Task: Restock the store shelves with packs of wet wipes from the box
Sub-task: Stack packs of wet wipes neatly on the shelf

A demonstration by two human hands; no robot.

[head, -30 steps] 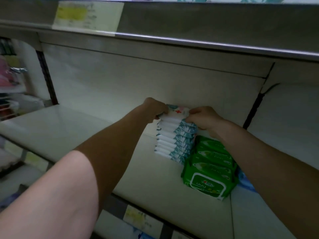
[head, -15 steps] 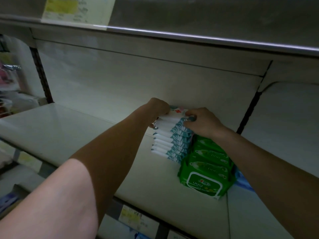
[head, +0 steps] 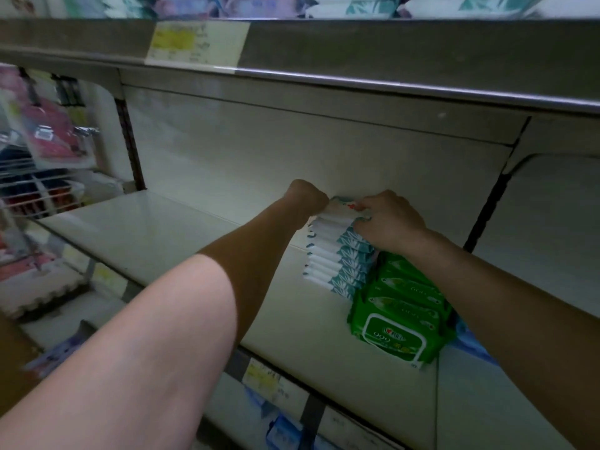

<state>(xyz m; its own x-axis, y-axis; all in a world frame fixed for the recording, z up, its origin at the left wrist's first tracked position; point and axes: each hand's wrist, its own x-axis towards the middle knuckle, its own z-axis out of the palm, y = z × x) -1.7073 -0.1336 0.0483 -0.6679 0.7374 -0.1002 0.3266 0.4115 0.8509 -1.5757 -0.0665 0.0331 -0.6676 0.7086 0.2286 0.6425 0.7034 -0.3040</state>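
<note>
A row of white and teal wet wipe packs [head: 337, 258] stands on edge on the pale shelf [head: 156, 232], running back to the rear wall. My left hand [head: 306, 198] grips the left end of the rearmost pack [head: 344, 207]. My right hand [head: 388, 222] holds that pack's right end and rests on the packs in front of it. To the right of the row stand green wet wipe packs [head: 399, 315], lids facing forward. The box is not in view.
The shelf above [head: 389, 56] overhangs low and carries a price label [head: 194, 42], with more packs on top. A dark upright [head: 130, 141] bounds the shelf at left; wire racks with pink goods [head: 42, 131] lie beyond. Lower shelves hold blue packs [head: 282, 430].
Both hands stay on the rearmost pack at the back of the row. The view has shifted slightly, showing more of the shelf above and the racks at left.
</note>
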